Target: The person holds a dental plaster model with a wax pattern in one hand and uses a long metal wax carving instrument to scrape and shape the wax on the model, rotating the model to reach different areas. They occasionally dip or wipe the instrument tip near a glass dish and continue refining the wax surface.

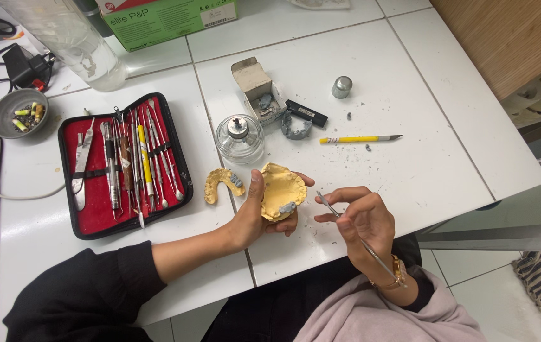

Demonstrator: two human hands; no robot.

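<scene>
White tiled table [410, 158]: bearing everything below.

Green carton [169, 18], top edge: lying flat, rectangular, with a white label panel at its right end.

Red-lined tool case [93, 196], left of centre: lying open, its steel tools running roughly top to bottom.

Glass burner [239, 138], above the hands: standing upright.

Grey bowl [18, 113], far left: holding small yellow bits.

Small open box [254, 85], beside the burner: lying with its flap up, grey pieces inside.

Yellow cast [281, 190], centre: sitting in the left hand [257, 215], which is clamping it between thumb and fingers, a grey wax patch [287, 207] facing the right hand.

Right hand [362, 218], just right of the cast: pinching a thin steel probe [346, 225]. The probe's long axis is running from upper left to lower right, its tip pointing at the cast, near but apart from it. The right hand is the nearer to the wax.

Second cast [223, 183], horseshoe-shaped: lying just left of the held one.

Yellow knife [359, 139]: lying level, blade pointing right.

Metal cap [341, 87]: standing upper right.
</scene>
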